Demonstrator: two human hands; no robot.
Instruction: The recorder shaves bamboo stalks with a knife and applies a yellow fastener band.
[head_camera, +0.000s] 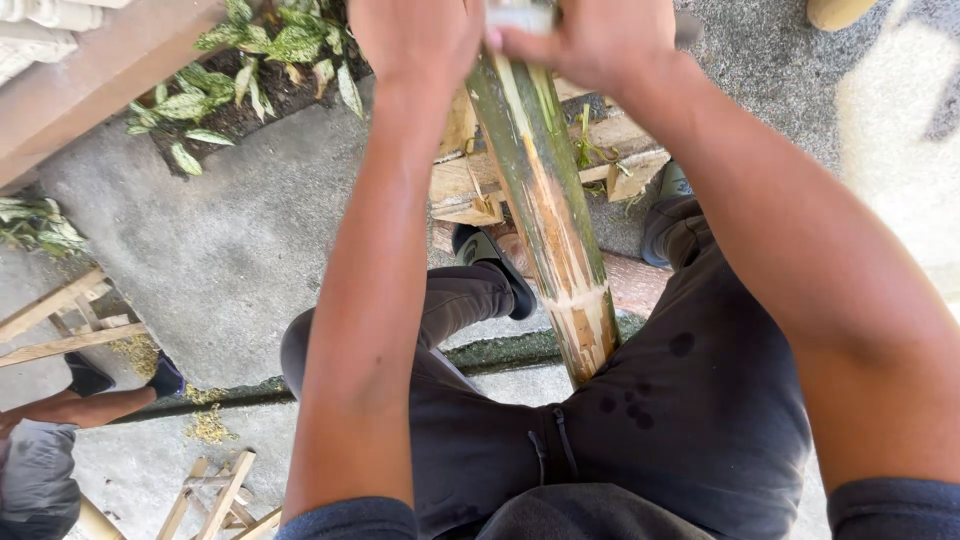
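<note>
- Left hand (415, 35) and right hand (590, 38), fingers closed on a pale blade-like tool (520, 15).
- The tool lies across the long green-brown bamboo pole (545, 210), propped between the knees.

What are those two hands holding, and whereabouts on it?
Both the left hand and right hand grip a pale tool at the top end of the green-and-tan scraped bamboo pole; details are cropped.

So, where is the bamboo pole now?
In the head view, the bamboo pole stands centre, gripped near the top by both hands, left hand and right hand.
</note>
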